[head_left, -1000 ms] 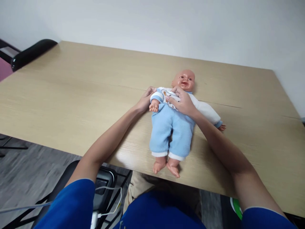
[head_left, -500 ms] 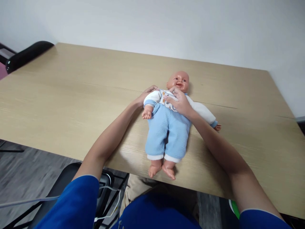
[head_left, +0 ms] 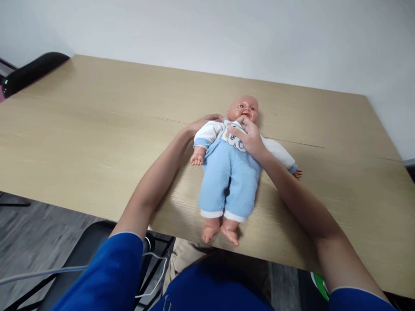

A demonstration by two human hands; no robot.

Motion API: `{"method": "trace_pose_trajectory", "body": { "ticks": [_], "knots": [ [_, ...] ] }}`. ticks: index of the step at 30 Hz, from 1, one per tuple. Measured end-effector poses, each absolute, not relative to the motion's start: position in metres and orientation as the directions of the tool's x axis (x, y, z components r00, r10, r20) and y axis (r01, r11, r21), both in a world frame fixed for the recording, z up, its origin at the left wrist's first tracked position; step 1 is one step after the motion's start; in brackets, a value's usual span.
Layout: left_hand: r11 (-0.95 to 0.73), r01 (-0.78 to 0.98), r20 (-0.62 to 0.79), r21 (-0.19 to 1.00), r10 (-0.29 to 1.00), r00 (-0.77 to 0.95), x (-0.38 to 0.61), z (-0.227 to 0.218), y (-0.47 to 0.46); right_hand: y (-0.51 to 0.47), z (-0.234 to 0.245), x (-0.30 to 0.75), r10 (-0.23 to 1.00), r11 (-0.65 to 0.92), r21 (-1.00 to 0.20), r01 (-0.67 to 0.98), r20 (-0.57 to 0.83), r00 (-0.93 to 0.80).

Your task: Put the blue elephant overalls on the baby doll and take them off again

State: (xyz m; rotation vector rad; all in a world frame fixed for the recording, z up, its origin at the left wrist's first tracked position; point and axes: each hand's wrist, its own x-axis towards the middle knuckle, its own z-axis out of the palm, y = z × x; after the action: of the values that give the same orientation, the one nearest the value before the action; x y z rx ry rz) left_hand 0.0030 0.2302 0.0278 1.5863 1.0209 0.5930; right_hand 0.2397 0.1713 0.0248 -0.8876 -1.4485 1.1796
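Observation:
A baby doll (head_left: pixel 248 103) lies on its back, its head away from me and its bare feet near the table's front edge. It wears a fleece outfit (head_left: pixel 231 181) with blue trouser legs, white sleeves and an animal face on the chest. My left hand (head_left: pixel 207 123) is at the shoulder on the left, fingers bent around the outfit by the collar; the doll's sleeve hides part of it. Across the upper chest lies my right hand (head_left: pixel 251 136), thumb and fingers closed on the cloth just below the doll's chin.
The doll rests on a wooden table (head_left: pixel 97 142) with a thin seam across it. A white wall (head_left: pixel 207 34) stands behind. One black chair (head_left: pixel 35 71) is at the far left, another dark chair (head_left: pixel 87 246) at the lower left, where a white cable (head_left: pixel 42 273) runs.
My left hand has moved right and slightly up along the shoulder towards the collar. My right hand has shifted a little right. The doll's arm on the left has dropped slightly.

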Motion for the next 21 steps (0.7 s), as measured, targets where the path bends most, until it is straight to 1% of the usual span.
{"method": "trace_pose_trajectory", "body": {
  "ticks": [3, 5, 8, 10, 12, 16, 19, 21],
  "knots": [
    [-0.005, 0.323, -0.180, 0.946, 0.822, 0.540, 0.003, 0.043, 0.239, 0.169, 0.022, 0.239, 0.950, 0.272, -0.959, -0.081, 0.281, -0.137],
    [0.000, 0.387, -0.221, 0.922, 0.820, 0.528, -0.002, 0.052, 0.235, 0.168, 0.021, 0.239, 0.947, 0.287, -0.955, -0.077, 0.295, -0.124],
    [-0.013, 0.505, -0.257, 0.863, 0.849, 0.462, -0.014, 0.064, 0.222, 0.169, 0.020, 0.240, 0.943, 0.295, -0.954, -0.049, 0.299, -0.145],
    [-0.040, 0.564, -0.277, 0.825, 0.841, 0.465, -0.019, 0.070, 0.217, 0.170, 0.020, 0.241, 0.944, 0.290, -0.956, -0.033, 0.292, -0.156],
    [-0.059, 0.587, -0.289, 0.808, 0.828, 0.481, -0.023, 0.073, 0.216, 0.170, 0.020, 0.242, 0.947, 0.279, -0.960, -0.024, 0.279, -0.160],
    [-0.119, 0.615, -0.267, 0.780, 0.825, 0.498, -0.025, 0.076, 0.219, 0.172, 0.026, 0.242, 0.950, 0.254, -0.967, -0.004, 0.251, -0.186],
    [-0.123, 0.655, -0.299, 0.746, 0.816, 0.494, -0.027, 0.077, 0.219, 0.173, 0.037, 0.252, 0.949, 0.235, -0.968, 0.084, 0.210, -0.237],
    [-0.131, 0.666, -0.309, 0.735, 0.809, 0.500, -0.028, 0.078, 0.219, 0.173, 0.048, 0.266, 0.943, 0.262, -0.936, 0.237, 0.196, -0.268]
  ]
}}
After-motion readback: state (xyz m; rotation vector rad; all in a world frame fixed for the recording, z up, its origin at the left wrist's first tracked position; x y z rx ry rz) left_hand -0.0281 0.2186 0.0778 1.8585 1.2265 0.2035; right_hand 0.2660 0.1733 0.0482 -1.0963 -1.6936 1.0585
